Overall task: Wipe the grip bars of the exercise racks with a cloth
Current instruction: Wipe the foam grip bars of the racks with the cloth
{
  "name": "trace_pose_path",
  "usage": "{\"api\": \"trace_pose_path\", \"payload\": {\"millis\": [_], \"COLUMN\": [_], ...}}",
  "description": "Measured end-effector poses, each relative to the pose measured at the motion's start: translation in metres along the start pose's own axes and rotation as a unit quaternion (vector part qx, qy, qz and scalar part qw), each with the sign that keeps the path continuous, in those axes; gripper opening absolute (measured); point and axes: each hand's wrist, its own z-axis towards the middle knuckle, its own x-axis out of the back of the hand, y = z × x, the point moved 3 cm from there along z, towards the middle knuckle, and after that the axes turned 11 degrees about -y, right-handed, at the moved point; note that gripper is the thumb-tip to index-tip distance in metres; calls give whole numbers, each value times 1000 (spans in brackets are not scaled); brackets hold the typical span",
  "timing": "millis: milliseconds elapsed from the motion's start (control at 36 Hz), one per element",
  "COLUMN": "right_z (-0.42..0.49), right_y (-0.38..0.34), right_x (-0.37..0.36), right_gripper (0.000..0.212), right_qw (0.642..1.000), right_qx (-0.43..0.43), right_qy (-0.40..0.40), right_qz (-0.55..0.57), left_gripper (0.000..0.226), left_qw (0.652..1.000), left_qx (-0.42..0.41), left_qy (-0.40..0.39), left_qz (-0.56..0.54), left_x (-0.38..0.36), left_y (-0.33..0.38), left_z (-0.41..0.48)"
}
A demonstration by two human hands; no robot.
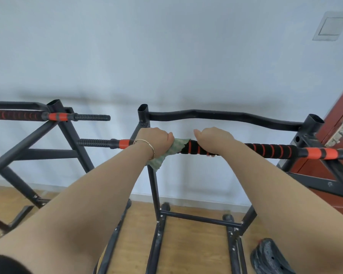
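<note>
The grip bar (pixel 265 150) runs across the near rack (pixel 153 186) at chest height, with the wall well behind it. The left hand (pixel 154 140) is closed round the cloth (pixel 172 149), pressing it onto the bar; the right hand (pixel 214 140) is closed round the bare bar just beside it, and a strip of cloth shows between them. From the right hand to the right post the bar is unobstructed. A door (pixel 335 115) stands just behind that post, and a second rack (pixel 67 135) stands near on the left. Both sets of fingers curl out of view. The bar under the hands is hidden, and its right end is cut off by the frame. The bar is black foam with orange spiral stripes, orange bands and a ribbed black tip. The cloth is pale green and crumpled, with one corner hanging below the left wrist.
</note>
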Motion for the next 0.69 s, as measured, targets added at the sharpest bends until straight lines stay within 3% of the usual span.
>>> {"api": "trace_pose_path", "payload": {"millis": [83, 194, 306, 361, 417, 500, 556, 639, 694], "right_z": [-6, -18, -30, -36, -36, -30, -25, -17, -7], "right_y": [-9, -8, -4, 1, 4, 6, 1, -16, -35], "right_x": [-8, -14, -33, -41, -47, -45, -39, -18, -12], "right_gripper": [6, 19, 9, 32, 38, 29, 11, 22, 21], "right_qw": [994, 977, 954, 941, 933, 933, 940, 976, 981], "right_qx": [22, 33, 61, 80, 89, 64, 70, 83, 101], "right_qy": [17, 105, 200, 290, 329, 300, 213, 126, 103], "right_qz": [-105, -182, -214, -155, -116, -187, -258, -160, -126], "left_gripper": [31, 4, 7, 15, 29, 31, 22, 14, 13], "left_qw": [1000, 999, 999, 999, 998, 999, 999, 991, 973], "left_qx": [-13, -32, -41, -4, 26, 36, 4, -29, -40], "left_qy": [8, 22, 3, -4, -6, 8, 33, 107, 218], "left_qz": [-13, -21, -30, -41, -60, -38, 16, 74, 62], "left_x": [0, -3, -7, -14, -21, -22, -24, -33, -42], "left_y": [-3, -7, -22, -36, -44, -39, -35, -35, -33], "left_z": [1, 7, 3, -1, -6, -12, -12, -13, -14]}}
